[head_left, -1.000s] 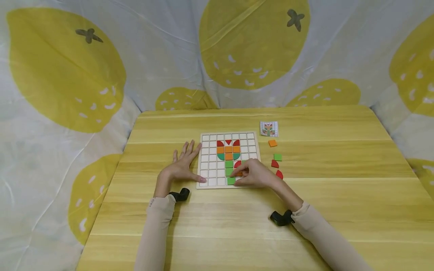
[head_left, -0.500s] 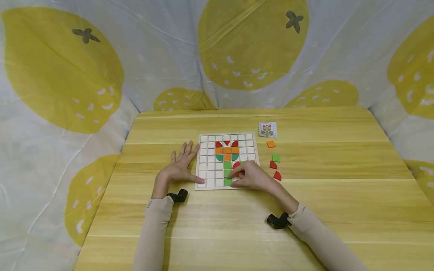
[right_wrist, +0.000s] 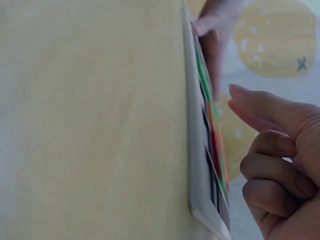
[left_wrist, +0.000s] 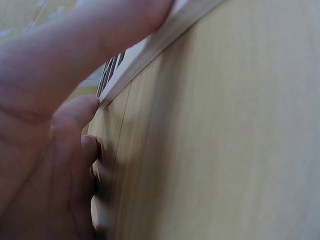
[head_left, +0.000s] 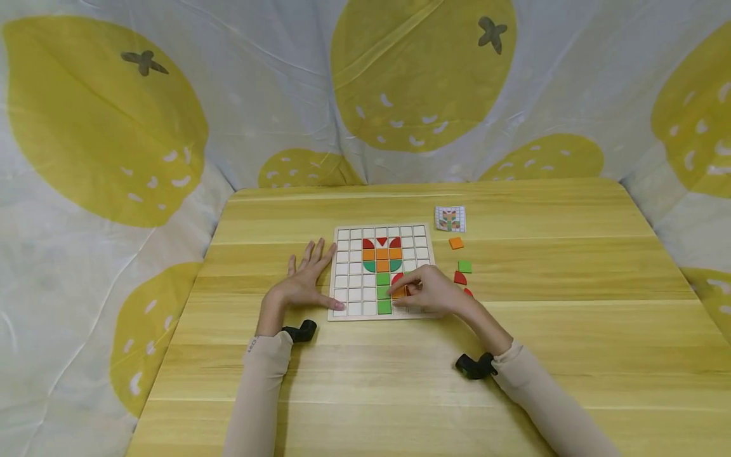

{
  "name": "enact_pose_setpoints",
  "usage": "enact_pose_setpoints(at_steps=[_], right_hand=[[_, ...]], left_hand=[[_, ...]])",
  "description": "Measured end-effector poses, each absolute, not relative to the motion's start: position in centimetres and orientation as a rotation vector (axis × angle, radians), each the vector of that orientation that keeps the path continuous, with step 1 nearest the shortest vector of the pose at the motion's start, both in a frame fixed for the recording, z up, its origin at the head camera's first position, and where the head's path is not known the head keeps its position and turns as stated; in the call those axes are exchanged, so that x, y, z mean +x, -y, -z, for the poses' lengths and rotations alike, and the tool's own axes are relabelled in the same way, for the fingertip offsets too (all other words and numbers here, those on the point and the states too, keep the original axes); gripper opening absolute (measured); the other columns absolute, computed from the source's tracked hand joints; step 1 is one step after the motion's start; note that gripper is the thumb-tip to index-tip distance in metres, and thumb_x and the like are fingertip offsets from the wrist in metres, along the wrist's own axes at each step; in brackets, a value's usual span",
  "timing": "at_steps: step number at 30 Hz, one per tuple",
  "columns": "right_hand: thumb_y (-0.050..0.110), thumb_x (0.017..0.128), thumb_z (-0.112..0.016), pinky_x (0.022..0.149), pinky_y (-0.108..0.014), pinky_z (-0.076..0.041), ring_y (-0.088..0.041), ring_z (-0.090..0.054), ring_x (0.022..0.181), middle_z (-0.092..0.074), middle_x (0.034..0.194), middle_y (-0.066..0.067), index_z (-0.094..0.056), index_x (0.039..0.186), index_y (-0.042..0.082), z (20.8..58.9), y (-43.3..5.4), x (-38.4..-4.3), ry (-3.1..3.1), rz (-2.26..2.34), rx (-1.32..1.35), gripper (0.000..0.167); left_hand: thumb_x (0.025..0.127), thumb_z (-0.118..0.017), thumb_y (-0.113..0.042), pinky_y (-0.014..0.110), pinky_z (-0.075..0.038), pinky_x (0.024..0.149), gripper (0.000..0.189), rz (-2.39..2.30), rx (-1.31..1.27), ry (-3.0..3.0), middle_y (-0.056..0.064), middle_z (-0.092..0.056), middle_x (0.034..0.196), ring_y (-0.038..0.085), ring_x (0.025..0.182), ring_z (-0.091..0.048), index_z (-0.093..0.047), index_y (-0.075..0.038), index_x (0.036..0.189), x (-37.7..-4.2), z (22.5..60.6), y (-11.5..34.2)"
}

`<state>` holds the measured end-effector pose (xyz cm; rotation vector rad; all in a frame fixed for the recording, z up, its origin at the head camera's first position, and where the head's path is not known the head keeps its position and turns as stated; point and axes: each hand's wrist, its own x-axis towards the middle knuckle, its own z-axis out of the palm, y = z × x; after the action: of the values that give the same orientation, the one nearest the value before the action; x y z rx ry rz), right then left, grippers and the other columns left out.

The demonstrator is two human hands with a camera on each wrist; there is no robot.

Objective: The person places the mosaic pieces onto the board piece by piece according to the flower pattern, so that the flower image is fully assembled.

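A square wooden grid board lies on the table, with coloured tiles forming a flower in it. My left hand is spread at its left side, thumb resting on the near left corner and index fingertip at the left edge. My right hand hovers over the lower right of the board. Its thumb and index finger are close together with no tile visible between them, the other fingers curled. Just left of these fingertips, a green square tile sits in the bottom row. A red quarter-circle tile is partly covered by the hand.
Right of the board lie an orange square tile, a green square tile and a red quarter-circle tile. Another red piece shows behind the right wrist. A pattern card lies at the back.
The bottom green tile has shifted slightly left, into line with the green column. My right hand has let go of it and drawn up and right. The left hand stays in place.
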<state>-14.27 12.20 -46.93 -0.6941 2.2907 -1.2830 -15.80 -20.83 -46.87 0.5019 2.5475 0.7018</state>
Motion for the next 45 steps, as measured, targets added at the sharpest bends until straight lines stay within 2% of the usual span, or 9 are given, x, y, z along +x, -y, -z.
enact_pose_setpoints(at_steps=[4, 12, 20, 24, 29, 38, 45], right_hand=[[0.017, 0.089, -0.083, 0.053, -0.020, -0.025, -0.006, -0.028, 0.053, -0.031, 0.055, 0.008, -0.083, 0.107, 0.012, 46.3, -14.4, -15.2, -2.351, 1.299, -0.654, 0.019], [0.019, 0.093, -0.078, 0.052, -0.023, -0.029, -0.007, -0.031, 0.054, -0.038, 0.064, 0.004, -0.080, 0.111, 0.008, 45.9, -19.8, -17.4, -2.482, 1.338, -0.432, 0.021], [0.017, 0.092, -0.080, 0.054, -0.025, -0.028, -0.009, -0.031, 0.059, -0.036, 0.066, 0.002, -0.078, 0.116, 0.005, 46.3, -23.3, -18.2, -2.398, 1.387, -0.282, 0.028], [0.015, 0.088, -0.083, 0.057, -0.024, -0.030, -0.010, -0.035, 0.062, -0.042, 0.068, 0.001, -0.079, 0.113, 0.003, 46.3, -24.1, -18.2, -2.329, 1.343, -0.297, 0.028], [0.014, 0.084, -0.086, 0.054, -0.022, -0.030, -0.007, -0.037, 0.056, -0.048, 0.061, 0.002, -0.079, 0.108, 0.000, 46.6, -24.8, -18.2, -2.263, 1.304, -0.326, 0.029], [0.016, 0.093, -0.079, 0.055, -0.022, -0.028, -0.006, -0.031, 0.057, -0.051, 0.067, 0.000, -0.080, 0.112, 0.005, 47.4, -24.1, -18.5, -2.364, 1.247, -0.382, 0.022], [0.015, 0.088, -0.084, 0.055, -0.022, -0.026, -0.007, -0.029, 0.059, -0.038, 0.067, 0.002, -0.079, 0.115, 0.004, 47.3, -23.8, -18.4, -2.355, 1.256, -0.356, 0.030]], left_hand=[[0.074, -0.091, -0.052, 0.072, 0.021, 0.119, 0.136, -0.687, 0.504, -2.555, 0.014, 0.024, 0.172, 0.038, 0.159, 0.024, 0.002, -0.018, 0.168, -15.8, 47.0, 20.8], [0.074, -0.091, -0.052, 0.072, 0.021, 0.119, 0.137, -0.717, 0.503, -2.543, 0.015, 0.024, 0.172, 0.039, 0.159, 0.025, 0.002, -0.017, 0.168, -15.8, 47.0, 20.9], [0.074, -0.091, -0.051, 0.072, 0.021, 0.119, 0.137, -0.716, 0.503, -2.541, 0.015, 0.024, 0.172, 0.039, 0.159, 0.025, 0.002, -0.017, 0.168, -15.8, 47.0, 20.9], [0.074, -0.091, -0.052, 0.073, 0.020, 0.119, 0.137, -0.703, 0.505, -2.548, 0.015, 0.023, 0.172, 0.039, 0.159, 0.025, 0.002, -0.017, 0.168, -15.8, 47.1, 21.0], [0.074, -0.090, -0.053, 0.072, 0.020, 0.119, 0.137, -0.685, 0.509, -2.555, 0.014, 0.023, 0.173, 0.038, 0.159, 0.025, 0.003, -0.018, 0.168, -15.9, 47.1, 21.0], [0.074, -0.090, -0.054, 0.071, 0.020, 0.120, 0.137, -0.667, 0.500, -2.559, 0.013, 0.023, 0.173, 0.037, 0.159, 0.025, 0.003, -0.019, 0.168, -16.0, 47.0, 20.9], [0.074, -0.091, -0.053, 0.073, 0.020, 0.119, 0.137, -0.689, 0.503, -2.550, 0.015, 0.023, 0.173, 0.039, 0.159, 0.025, 0.002, -0.017, 0.168, -16.0, 47.0, 20.9]])
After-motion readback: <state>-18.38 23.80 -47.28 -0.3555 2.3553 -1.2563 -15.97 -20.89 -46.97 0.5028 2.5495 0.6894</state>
